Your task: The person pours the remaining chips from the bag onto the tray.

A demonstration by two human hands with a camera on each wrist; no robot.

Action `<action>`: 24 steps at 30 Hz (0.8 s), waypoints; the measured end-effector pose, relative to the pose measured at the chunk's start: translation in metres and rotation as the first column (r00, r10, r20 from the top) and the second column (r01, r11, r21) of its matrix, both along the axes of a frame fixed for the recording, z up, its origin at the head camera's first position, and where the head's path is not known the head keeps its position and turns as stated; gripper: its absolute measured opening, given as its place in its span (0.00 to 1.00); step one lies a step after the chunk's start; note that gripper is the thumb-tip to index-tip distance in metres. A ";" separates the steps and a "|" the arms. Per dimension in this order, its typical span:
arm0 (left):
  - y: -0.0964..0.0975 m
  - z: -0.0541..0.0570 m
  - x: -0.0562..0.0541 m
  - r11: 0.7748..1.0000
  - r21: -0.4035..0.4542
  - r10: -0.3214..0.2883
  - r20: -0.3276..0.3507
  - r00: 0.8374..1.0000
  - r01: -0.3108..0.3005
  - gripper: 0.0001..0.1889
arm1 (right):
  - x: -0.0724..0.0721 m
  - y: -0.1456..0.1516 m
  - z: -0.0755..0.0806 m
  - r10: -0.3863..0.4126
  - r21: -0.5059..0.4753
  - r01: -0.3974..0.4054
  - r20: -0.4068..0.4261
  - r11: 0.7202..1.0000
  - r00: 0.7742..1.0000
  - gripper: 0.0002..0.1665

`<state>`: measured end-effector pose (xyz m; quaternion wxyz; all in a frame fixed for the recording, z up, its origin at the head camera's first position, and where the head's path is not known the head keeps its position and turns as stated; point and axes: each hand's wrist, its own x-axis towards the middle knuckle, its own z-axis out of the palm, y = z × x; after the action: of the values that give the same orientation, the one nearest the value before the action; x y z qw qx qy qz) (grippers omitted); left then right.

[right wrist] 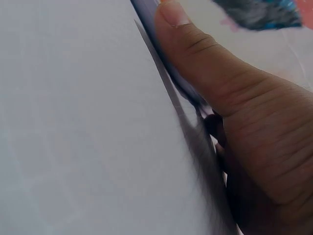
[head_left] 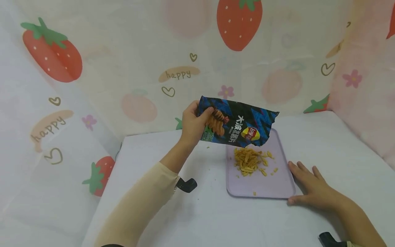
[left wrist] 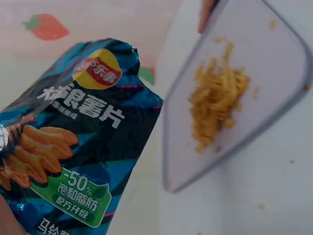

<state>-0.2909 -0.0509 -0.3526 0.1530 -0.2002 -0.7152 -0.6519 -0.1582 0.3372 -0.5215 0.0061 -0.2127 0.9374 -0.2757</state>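
My left hand (head_left: pixel 193 124) grips one end of a blue and black potato chip bag (head_left: pixel 239 121), thumb on its printed front. The bag is held sideways above the far part of a pale purple tray (head_left: pixel 262 188). On that tray lies a heap of broken yellow chips (head_left: pixel 247 160), with loose bits scattered to its right. In the left wrist view the bag (left wrist: pixel 83 122) fills the left side. My right hand (head_left: pixel 318 190) rests at the tray's right edge with fingers spread. The right wrist view shows its thumb (right wrist: pixel 195 54) against the tray's side.
A white-covered table (head_left: pixel 148 178) lies under everything, with small crumbs left of the tray. Behind it hangs a curtain (head_left: pixel 139 51) printed with strawberries, hearts and flowers. Black camera mounts (head_left: pixel 187 185) sit on both wrists.
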 end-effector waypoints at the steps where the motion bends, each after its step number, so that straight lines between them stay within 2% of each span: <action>1: 0.001 -0.001 0.000 1.000 -0.009 0.000 0.010 1.000 0.001 0.09 | 0.000 0.001 0.000 -0.001 0.002 0.001 -0.002 1.000 1.000 0.74; 4: 0.004 -0.004 0.000 1.000 -0.007 -0.014 0.040 0.999 0.014 0.09 | 0.001 0.002 0.000 0.001 -0.009 -0.001 0.004 1.000 1.000 0.73; 8: 0.006 -0.005 -0.001 0.999 0.036 0.010 -0.010 1.000 -0.010 0.08 | 0.002 0.002 0.001 0.005 -0.016 -0.005 0.018 1.000 1.000 0.73; 10: 0.006 -0.008 -0.001 1.000 -0.005 0.015 -0.021 1.000 -0.015 0.08 | 0.001 0.002 0.002 0.007 -0.007 -0.007 0.014 1.000 1.000 0.73; 13: 0.004 -0.013 -0.001 0.996 -0.092 -0.004 0.015 1.000 0.005 0.08 | 0.000 0.001 0.003 0.007 -0.003 -0.007 0.011 1.000 1.000 0.73; 15: 0.003 -0.013 0.001 0.994 -0.106 -0.011 0.025 1.000 0.014 0.08 | -0.001 0.001 0.003 0.009 -0.006 -0.009 0.014 1.000 1.000 0.74; 20: -0.001 0.001 0.000 0.999 -0.020 0.032 -0.034 0.999 -0.032 0.09 | -0.001 -0.001 0.004 0.003 -0.004 -0.003 0.030 1.000 1.000 0.74; 22: -0.001 0.000 -0.002 0.999 -0.005 0.040 -0.019 0.999 -0.040 0.10 | 0.000 -0.001 0.004 -0.001 -0.001 0.001 0.031 1.000 1.000 0.74; 24: 0.000 -0.007 -0.004 0.999 -0.010 0.035 0.017 0.999 -0.034 0.10 | 0.001 -0.001 0.003 0.001 -0.010 0.000 0.031 1.000 1.000 0.74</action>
<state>-0.2945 -0.0514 -0.3596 0.1571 -0.1831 -0.7231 -0.6472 -0.1574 0.3359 -0.5184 0.0196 -0.2087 0.9358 -0.2835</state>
